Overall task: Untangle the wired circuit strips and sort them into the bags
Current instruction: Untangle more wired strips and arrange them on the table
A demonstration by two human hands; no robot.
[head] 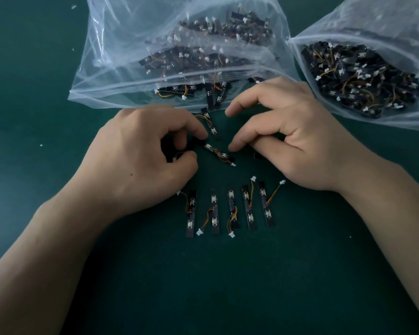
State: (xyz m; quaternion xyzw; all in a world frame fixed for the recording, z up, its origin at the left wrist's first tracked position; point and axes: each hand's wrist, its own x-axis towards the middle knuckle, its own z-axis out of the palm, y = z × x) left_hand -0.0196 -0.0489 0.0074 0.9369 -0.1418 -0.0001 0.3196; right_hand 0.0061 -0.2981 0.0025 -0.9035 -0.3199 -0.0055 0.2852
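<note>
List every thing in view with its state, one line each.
left hand, pinches one end of the held strip
right hand, fingers loosely curved; any grip is hidden
loose strip, lies flat on the mat
row of five strips, laid side by side, untangled
left bag, open, strips reaching its mouth
right bag, full of tangled strips

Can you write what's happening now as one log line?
left hand: pinches black wired circuit strip | right hand: near it, hold unclear | row: five strips | clear plastic bags: two, holding strips
</note>
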